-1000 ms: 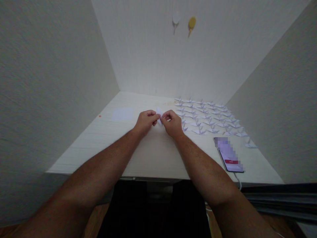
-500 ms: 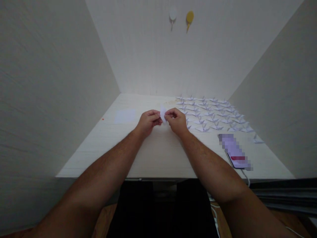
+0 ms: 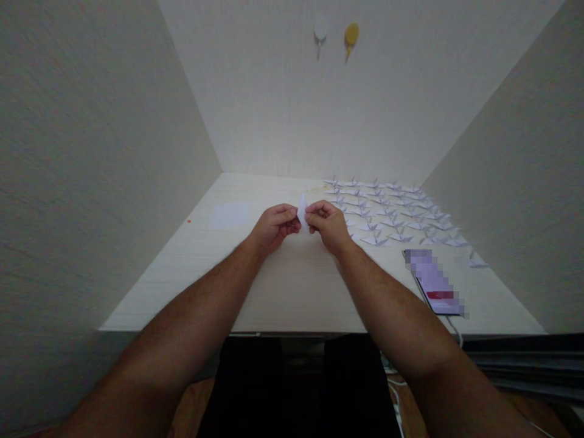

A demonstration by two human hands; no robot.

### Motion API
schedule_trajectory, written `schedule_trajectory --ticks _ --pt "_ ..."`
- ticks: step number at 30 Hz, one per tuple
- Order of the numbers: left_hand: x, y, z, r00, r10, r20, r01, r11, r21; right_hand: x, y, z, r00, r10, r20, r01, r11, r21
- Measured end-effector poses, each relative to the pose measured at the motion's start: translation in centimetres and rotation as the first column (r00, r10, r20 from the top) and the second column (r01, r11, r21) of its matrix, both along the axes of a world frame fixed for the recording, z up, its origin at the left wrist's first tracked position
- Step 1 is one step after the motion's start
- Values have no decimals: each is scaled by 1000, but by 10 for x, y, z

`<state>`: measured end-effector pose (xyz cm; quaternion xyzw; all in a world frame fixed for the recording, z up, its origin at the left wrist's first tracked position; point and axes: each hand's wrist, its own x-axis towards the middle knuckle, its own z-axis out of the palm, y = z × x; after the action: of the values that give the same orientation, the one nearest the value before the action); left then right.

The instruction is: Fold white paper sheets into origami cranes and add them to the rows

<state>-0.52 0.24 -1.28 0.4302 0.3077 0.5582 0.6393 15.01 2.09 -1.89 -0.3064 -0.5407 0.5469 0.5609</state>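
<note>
A small folded piece of white paper [image 3: 302, 210] stands upright between my hands, above the middle of the table. My left hand [image 3: 277, 225] pinches its left side between thumb and fingers. On the other side, my right hand [image 3: 327, 221] grips the paper's right edge with closed fingertips. The paper tapers to a point at the top; its lower part is partly hidden by the fingers. Just right of my right hand, rows of white folded paper cranes [image 3: 376, 237] cover the back right of the table.
A pale stack or sheet of white paper [image 3: 230, 215] lies at left, with a tiny orange bit [image 3: 188, 221] beside it. A phone [image 3: 433, 283] with a white cable [image 3: 455, 331] rests at front right. Walls enclose the table [image 3: 292, 298]; two hooks [image 3: 351, 35] hang on the back one.
The folded paper has turned and now looks narrower and more pointed. Both hands have stayed nearly in place, still gripping it. The whole view has shifted slightly.
</note>
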Motion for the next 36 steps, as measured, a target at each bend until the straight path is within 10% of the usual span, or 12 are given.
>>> schedule_trajectory --ticks 22,36 --pt "1 1 0 995 77 -57 -77 997 4 -5 0 0 975 -160 151 152 986 66" --pt "5 5 -6 928 256 -270 -231 965 121 -2 -7 0 747 -508 429 348 849 398"
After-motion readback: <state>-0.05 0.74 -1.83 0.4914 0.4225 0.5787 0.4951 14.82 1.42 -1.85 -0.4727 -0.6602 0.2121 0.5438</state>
